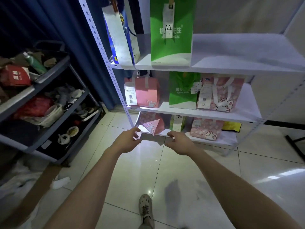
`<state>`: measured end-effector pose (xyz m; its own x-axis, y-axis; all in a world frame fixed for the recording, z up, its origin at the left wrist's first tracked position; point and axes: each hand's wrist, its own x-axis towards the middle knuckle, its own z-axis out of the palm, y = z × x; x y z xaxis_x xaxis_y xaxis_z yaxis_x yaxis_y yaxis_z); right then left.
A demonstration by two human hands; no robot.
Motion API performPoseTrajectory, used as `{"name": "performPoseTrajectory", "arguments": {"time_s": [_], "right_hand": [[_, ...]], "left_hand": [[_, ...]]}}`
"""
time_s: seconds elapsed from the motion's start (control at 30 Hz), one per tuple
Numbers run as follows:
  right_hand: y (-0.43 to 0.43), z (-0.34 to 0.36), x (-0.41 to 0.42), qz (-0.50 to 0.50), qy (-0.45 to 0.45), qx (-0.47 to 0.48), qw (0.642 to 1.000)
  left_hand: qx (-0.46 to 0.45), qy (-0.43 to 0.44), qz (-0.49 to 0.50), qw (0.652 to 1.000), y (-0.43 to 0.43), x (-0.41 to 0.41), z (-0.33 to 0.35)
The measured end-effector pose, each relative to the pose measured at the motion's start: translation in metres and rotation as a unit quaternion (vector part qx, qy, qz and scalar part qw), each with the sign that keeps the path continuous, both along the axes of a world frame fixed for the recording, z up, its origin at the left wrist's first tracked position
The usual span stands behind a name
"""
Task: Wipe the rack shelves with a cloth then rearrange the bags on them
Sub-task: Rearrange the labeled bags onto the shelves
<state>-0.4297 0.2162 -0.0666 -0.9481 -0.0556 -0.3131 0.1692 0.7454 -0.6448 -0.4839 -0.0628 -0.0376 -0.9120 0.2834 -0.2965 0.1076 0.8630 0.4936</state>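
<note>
A white rack holds bags on three shelves. A tall green bag marked 14 and a white and blue bag stand on the upper shelf. The middle shelf carries a pink bag, a green bag and a pink cat bag. On the bottom shelf a pink cat bag lies tilted at the front edge. My left hand and my right hand hover just in front of it, fingers apart, holding nothing. A yellow cloth lies at the bottom shelf's right.
A grey trolley full of clutter stands to the left. A dark blue curtain hangs behind it. White paper lies on the glossy tiled floor. My shoe shows below. A black stand leg is at the right.
</note>
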Motion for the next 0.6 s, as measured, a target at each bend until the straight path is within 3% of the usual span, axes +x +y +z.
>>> {"name": "performPoseTrajectory", "arguments": {"time_s": [0.43, 0.6], "right_hand": [[-0.079, -0.040, -0.087, -0.044, -0.049, 0.047, 0.997], [-0.092, -0.076, -0.108, -0.062, -0.071, 0.024, 0.995]], "left_hand": [[-0.012, -0.044, -0.033, 0.998, -0.065, -0.108, -0.058], [-0.030, -0.060, -0.062, 0.996, -0.068, -0.133, -0.101]]}}
